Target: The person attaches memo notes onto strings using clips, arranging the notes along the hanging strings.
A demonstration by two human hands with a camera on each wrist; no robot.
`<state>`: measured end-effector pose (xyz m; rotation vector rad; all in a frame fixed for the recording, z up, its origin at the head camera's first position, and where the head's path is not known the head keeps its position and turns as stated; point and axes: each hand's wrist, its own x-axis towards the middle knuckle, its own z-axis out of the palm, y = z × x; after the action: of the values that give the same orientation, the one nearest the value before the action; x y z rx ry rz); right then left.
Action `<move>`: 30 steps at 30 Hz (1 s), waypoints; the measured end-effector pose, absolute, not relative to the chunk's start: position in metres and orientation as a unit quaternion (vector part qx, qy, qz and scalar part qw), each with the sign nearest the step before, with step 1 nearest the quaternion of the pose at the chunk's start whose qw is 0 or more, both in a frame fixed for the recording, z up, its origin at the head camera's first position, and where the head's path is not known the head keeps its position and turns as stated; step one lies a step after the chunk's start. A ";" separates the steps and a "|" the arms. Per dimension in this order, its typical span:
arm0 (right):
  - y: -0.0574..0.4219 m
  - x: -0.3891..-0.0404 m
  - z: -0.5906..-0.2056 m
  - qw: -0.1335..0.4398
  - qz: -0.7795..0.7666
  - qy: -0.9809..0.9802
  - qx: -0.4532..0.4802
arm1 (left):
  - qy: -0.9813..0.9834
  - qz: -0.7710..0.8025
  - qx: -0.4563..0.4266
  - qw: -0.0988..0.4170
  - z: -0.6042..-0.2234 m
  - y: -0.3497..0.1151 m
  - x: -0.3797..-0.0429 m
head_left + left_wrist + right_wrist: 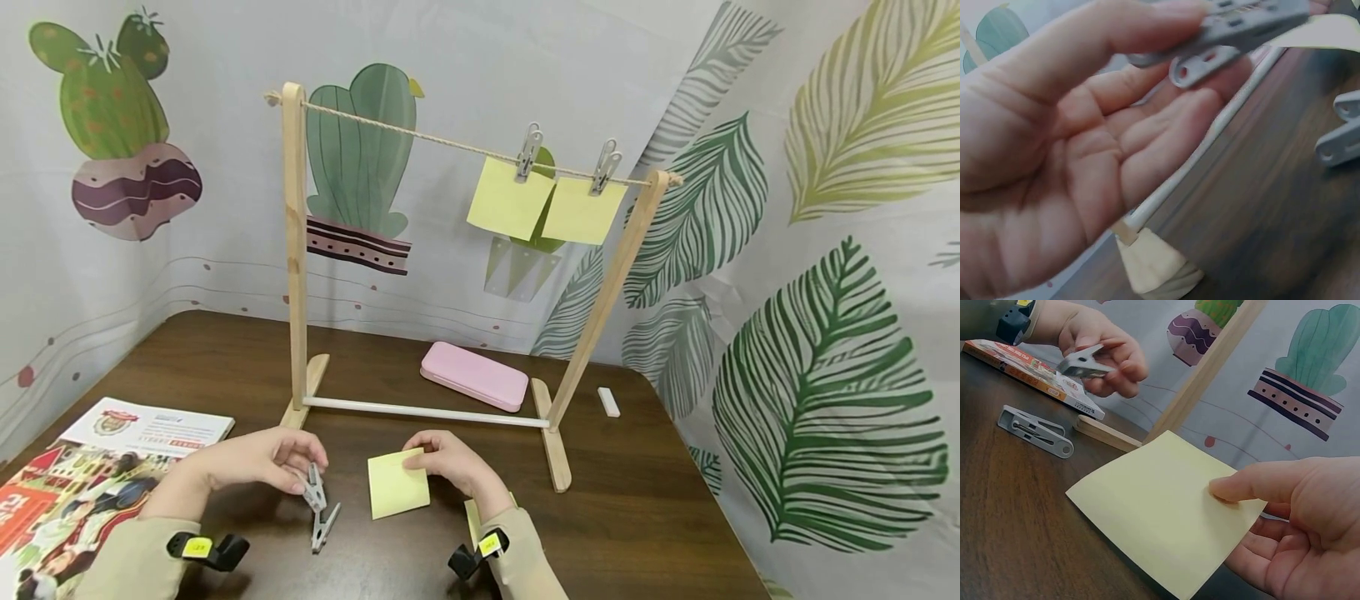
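My left hand (258,460) pinches a grey clothespin (314,487) between thumb and fingers above the table. In the left wrist view, this clothespin (1244,28) sits at the thumb tip, its handle ends towards the palm. A second grey clothespin (1035,431) lies on the table just below. With thumb on top and fingers beneath, my right hand (453,467) holds a yellow sticky note (396,487) by its edge, tilted over the table. More yellow paper (473,523) shows partly hidden under my right wrist.
A wooden stand (296,250) carries a rope (405,131); two yellow notes (512,200) hang near its right end from grey clothespins (528,152). Behind its white bar (427,412) lies a pink case (474,377). A white eraser (608,402) is at right, a magazine (165,427) at left.
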<state>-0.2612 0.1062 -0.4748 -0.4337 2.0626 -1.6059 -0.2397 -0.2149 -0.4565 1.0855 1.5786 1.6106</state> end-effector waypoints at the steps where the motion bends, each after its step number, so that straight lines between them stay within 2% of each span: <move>1: 0.106 -0.261 -0.475 0.242 -0.587 0.756 -0.158 | 0.606 0.613 0.408 0.302 -0.457 -0.214 -0.240; 11: 0.108 -0.263 -0.476 0.241 -0.589 0.755 -0.159 | 0.685 0.637 0.288 0.208 -0.454 -0.200 -0.242; 20: 0.108 -0.262 -0.476 0.245 -0.598 0.744 -0.168 | 0.677 0.677 0.217 0.191 -0.450 -0.194 -0.238; 30: 0.106 -0.264 -0.477 0.218 -0.615 0.738 -0.176 | 0.687 0.681 0.197 0.159 -0.446 -0.186 -0.239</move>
<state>-0.2644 0.1064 -0.4774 -0.4866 2.0425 -1.7020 -0.2393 -0.1865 -0.4463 0.5632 1.9650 1.9465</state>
